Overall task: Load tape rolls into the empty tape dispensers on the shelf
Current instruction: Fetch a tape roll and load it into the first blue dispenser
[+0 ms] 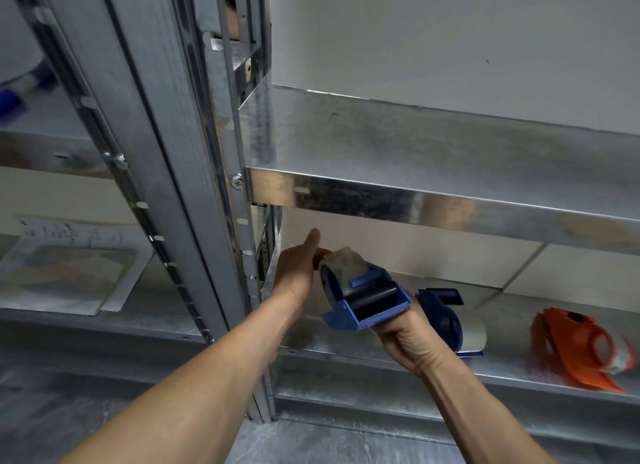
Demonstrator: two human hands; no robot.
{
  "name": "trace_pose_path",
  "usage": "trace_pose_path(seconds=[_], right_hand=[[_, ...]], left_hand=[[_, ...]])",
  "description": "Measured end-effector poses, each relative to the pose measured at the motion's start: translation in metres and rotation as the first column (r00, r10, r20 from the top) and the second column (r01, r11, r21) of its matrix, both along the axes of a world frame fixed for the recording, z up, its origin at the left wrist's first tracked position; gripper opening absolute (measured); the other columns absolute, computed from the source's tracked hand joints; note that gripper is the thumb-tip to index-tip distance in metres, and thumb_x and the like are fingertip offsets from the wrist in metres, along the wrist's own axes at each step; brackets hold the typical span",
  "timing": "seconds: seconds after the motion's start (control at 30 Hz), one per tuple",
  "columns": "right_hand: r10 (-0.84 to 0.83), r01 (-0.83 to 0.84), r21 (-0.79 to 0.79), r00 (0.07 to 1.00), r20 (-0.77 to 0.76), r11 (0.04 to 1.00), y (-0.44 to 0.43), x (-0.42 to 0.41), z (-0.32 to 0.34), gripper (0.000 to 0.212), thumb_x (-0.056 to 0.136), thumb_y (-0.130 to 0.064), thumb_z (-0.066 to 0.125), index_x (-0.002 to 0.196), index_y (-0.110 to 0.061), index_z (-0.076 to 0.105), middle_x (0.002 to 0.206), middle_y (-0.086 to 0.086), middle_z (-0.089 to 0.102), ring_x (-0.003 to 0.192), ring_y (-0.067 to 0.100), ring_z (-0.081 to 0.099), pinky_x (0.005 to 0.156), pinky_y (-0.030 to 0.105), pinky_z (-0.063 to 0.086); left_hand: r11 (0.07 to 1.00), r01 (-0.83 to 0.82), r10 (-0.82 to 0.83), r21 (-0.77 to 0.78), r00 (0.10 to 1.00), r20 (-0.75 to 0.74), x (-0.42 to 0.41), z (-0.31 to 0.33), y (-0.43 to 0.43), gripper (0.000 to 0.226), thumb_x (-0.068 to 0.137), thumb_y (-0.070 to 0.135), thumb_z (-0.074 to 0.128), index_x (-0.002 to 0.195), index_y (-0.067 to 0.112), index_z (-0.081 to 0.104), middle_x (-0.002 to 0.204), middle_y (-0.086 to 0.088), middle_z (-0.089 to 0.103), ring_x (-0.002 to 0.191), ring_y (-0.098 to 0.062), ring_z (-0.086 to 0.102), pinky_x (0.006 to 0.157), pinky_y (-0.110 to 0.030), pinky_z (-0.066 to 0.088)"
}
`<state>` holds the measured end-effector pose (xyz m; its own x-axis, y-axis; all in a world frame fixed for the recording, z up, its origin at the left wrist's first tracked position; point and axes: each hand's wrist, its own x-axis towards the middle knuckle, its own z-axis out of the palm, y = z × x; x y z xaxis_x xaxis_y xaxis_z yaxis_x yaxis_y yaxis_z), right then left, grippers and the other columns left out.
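Tape roll (341,261), pale and clear, sits at the far end of the blue dispenser (367,301) that you hold in the air in front of the lower shelf (346,346), at its left end. The dispenser's dark roller and toothed edge point back toward you. Your right hand (407,339) is under the near end, fingers curled tight round the dispenser's grip. Your left hand (294,273) lies against the left side of the roll with the thumb (311,238) sticking straight up; the other fingers are hidden behind the roll, so you cannot tell whether they close on it.

Just beyond your right hand, a second blue dispenser (446,314) lies on the lower shelf with a greyish roll (474,335) in it. Farther right, well apart from it, an orange dispenser (571,346) lies on the same shelf. Above both runs the upper shelf (415,145), and the metal upright (221,152) stands just left of your left hand. Papers (69,266) lie on the neighbouring shelf at far left.
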<state>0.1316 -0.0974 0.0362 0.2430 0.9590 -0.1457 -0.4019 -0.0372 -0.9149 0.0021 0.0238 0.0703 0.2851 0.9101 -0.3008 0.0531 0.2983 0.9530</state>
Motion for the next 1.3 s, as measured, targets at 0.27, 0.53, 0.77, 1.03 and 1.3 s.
trace_pose_path(seconds=[0.27, 0.53, 0.77, 1.03, 1.3], right_hand=[[0.000, 0.005, -0.032, 0.992, 0.127, 0.999, 0.002, -0.002, 0.008, 0.044, 0.047, 0.014, 0.051, 0.080, -0.010, 0.069, 0.072, 0.008, 0.059, 0.077, 0.021, 0.057, 0.065, 0.029, 0.045], [0.102, -0.102, -0.011, 0.972, 0.210, 0.995, 0.000, -0.012, 0.011, 0.052, 0.050, 0.014, 0.052, 0.095, -0.006, 0.066, 0.080, 0.001, 0.070, 0.083, 0.012, 0.067, 0.069, 0.022, 0.052], [0.063, -0.054, -0.042, 0.968, 0.244, 0.998, 0.001, -0.012, 0.003, 0.055, 0.050, 0.012, 0.055, 0.102, -0.002, 0.064, 0.087, 0.006, 0.071, 0.092, 0.020, 0.067, 0.074, 0.028, 0.052], [-0.032, 0.046, -0.135, 0.994, 0.107, 0.990, 0.008, -0.015, 0.001, 0.062, 0.044, 0.011, 0.052, 0.105, 0.003, 0.062, 0.087, 0.011, 0.070, 0.092, 0.027, 0.065, 0.071, 0.037, 0.053], [-0.198, 0.174, -0.157, 0.969, -0.150, 0.972, 0.005, -0.026, -0.009, 0.064, 0.045, 0.012, 0.048, 0.108, 0.006, 0.063, 0.109, 0.028, 0.064, 0.112, 0.048, 0.054, 0.100, 0.073, 0.037]], left_hand=[[0.979, 0.072, -0.054, 0.190, 0.994, -0.099, -0.001, 0.002, -0.001, 0.016, 0.084, 0.014, 0.070, 0.079, 0.000, 0.073, 0.072, -0.004, 0.067, 0.070, -0.013, 0.058, 0.064, -0.025, 0.044], [0.965, 0.166, -0.137, 0.204, 0.979, -0.150, 0.001, 0.004, 0.002, 0.013, 0.085, 0.016, 0.070, 0.072, 0.012, 0.072, 0.075, -0.002, 0.069, 0.074, -0.015, 0.062, 0.069, -0.026, 0.048], [0.968, 0.163, -0.136, 0.191, 0.980, -0.146, 0.000, 0.009, 0.005, 0.020, 0.086, 0.010, 0.069, 0.067, 0.014, 0.067, 0.069, 0.001, 0.066, 0.072, -0.013, 0.059, 0.064, -0.022, 0.044], [0.982, 0.050, -0.078, 0.181, 0.986, 0.149, 0.001, 0.021, 0.005, 0.018, 0.090, 0.016, 0.066, 0.079, 0.003, 0.059, 0.071, -0.013, 0.073, 0.068, -0.028, 0.072, 0.076, -0.043, 0.059], [0.985, 0.006, -0.052, 0.174, 0.963, 0.264, -0.011, 0.007, -0.003, 0.022, 0.097, 0.003, 0.052, 0.076, 0.006, 0.054, 0.075, -0.022, 0.072, 0.076, -0.037, 0.072, 0.073, -0.038, 0.056]])
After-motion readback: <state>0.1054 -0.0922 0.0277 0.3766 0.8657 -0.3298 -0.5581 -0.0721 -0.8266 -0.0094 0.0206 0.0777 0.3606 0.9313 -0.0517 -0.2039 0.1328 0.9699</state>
